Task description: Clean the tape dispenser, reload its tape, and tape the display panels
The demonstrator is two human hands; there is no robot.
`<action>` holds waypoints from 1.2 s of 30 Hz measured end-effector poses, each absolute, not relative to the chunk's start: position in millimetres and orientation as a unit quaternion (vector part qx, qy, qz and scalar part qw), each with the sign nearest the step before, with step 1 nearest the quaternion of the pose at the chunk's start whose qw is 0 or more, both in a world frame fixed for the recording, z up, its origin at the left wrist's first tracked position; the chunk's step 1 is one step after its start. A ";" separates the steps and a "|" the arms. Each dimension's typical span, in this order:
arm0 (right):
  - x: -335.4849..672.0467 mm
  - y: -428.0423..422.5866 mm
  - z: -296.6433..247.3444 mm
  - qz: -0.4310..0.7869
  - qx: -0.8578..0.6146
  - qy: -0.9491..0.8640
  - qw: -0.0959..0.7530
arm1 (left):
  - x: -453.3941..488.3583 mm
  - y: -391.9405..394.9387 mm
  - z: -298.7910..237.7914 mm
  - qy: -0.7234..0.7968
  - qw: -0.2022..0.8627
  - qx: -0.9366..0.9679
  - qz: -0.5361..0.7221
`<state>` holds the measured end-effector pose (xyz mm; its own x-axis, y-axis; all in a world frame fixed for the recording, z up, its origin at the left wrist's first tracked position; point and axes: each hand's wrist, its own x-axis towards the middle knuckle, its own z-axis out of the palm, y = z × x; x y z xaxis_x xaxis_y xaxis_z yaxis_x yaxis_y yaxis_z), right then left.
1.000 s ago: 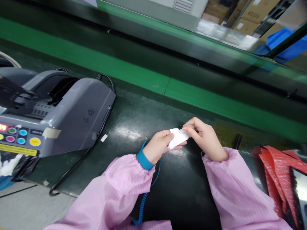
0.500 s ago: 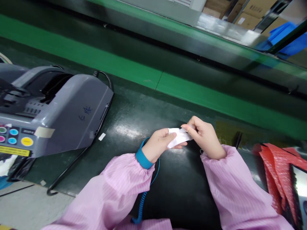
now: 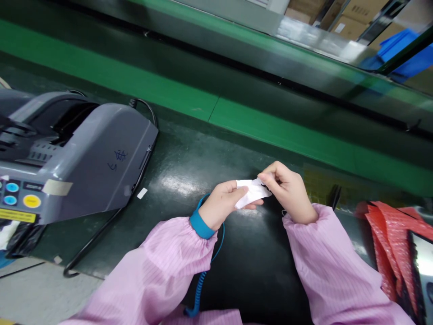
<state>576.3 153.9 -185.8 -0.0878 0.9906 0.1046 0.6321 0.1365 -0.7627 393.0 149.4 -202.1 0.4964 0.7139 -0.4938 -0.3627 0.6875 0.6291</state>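
My left hand (image 3: 225,198) grips a small white paper piece (image 3: 250,195) between the thumb on top and the fingers beneath. At the paper's upper right edge, my right hand (image 3: 284,185) pinches a thin, whitish, translucent strip (image 3: 260,181) between thumb and forefinger. Whether that strip is part of the paper or a separate film I cannot tell. Both hands are held above the dark table (image 3: 189,153). A blue wrist strap (image 3: 202,225) with a coiled cord (image 3: 199,289) is around my left wrist.
A grey tape dispenser (image 3: 101,158) with coloured buttons stands on the left, its black cable (image 3: 91,246) running along the table. Beside it lies a small white scrap (image 3: 142,193). Red bubble-wrap bags (image 3: 389,243) and a dark-edged panel (image 3: 422,262) lie at the right.
My right hand has shifted slightly to the right, and more of the thin strip shows at the paper's edge. The left hand keeps its hold, while the camera view has turned a little.
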 end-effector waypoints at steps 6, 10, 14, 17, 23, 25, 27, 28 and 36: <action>579.3 155.2 -184.4 0.327 -0.589 -0.662 0.329 | 392.0 149.4 -203.5 0.379 0.835 0.219 0.333; 582.4 157.1 -183.6 0.350 -0.576 -0.669 0.313 | 391.8 148.8 -204.3 0.378 0.835 0.219 0.335; 586.7 158.8 -176.9 0.348 -0.546 -0.714 0.265 | 391.3 148.5 -206.2 0.366 0.832 0.223 0.352; 588.8 157.8 -168.2 0.341 -0.523 -0.746 0.232 | 391.1 148.9 -207.6 0.364 0.822 0.234 0.370; 587.9 150.4 -151.0 0.366 -0.489 -0.747 0.263 | 391.9 149.9 -206.6 0.351 0.807 0.253 0.402; 587.1 148.3 -147.5 0.401 -0.492 -0.720 0.282 | 391.9 149.9 -205.2 0.348 0.803 0.258 0.409; 586.5 146.8 -145.4 0.415 -0.496 -0.705 0.293 | 391.8 149.8 -204.4 0.348 0.799 0.260 0.416; 586.2 146.2 -144.6 0.414 -0.497 -0.704 0.293 | 391.7 149.7 -204.3 0.348 0.797 0.260 0.420; 583.0 145.7 -144.2 0.417 -0.481 -0.699 0.327 | 391.7 149.7 -204.8 0.332 0.790 0.270 0.439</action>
